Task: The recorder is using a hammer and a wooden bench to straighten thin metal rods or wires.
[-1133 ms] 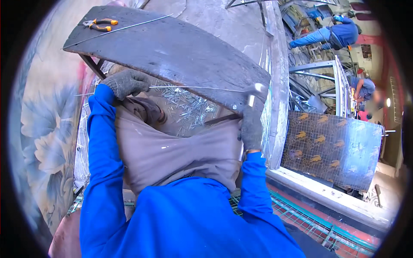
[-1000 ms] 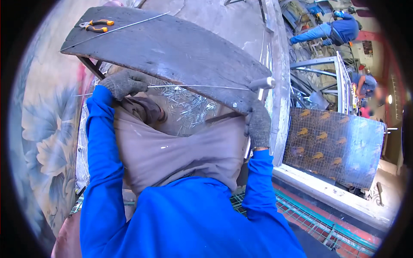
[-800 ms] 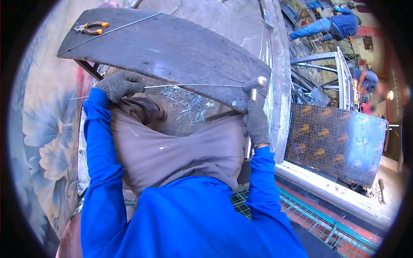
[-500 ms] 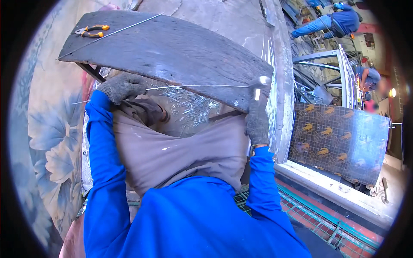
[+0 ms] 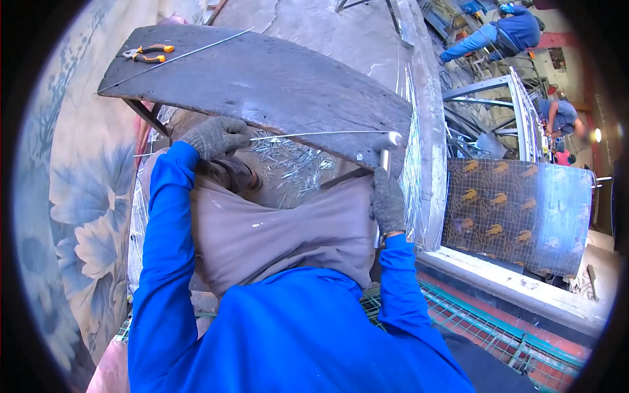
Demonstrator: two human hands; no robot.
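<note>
My left hand [image 5: 216, 137], in a grey knitted glove, is closed around a thin metal rod [image 5: 314, 135]. From the fist the rod runs right over the near edge of a dark wooden bench [image 5: 262, 85]; its other end pokes out to the left. My right hand [image 5: 389, 206], gloved alike, grips a hammer [image 5: 385, 160] by its handle. The hammer's shiny round head is at the rod's right end, near the bench's right end; whether they touch I cannot tell. Orange-and-black pliers [image 5: 149, 54] and a second thin rod [image 5: 196, 51] lie on the bench's far left.
Several cut metal pieces [image 5: 295, 164] litter the floor below the bench. Long thin rods [image 5: 411, 150] lie along its right end. Further right are a metal frame [image 5: 514, 92], a patterned sheet [image 5: 498, 216], and two people working. A floral cloth [image 5: 85, 196] hangs at left.
My left hand has shifted right, and the rod with it. The hammer has come a little nearer to me and now shows sharply. The whole view has shifted slightly.
</note>
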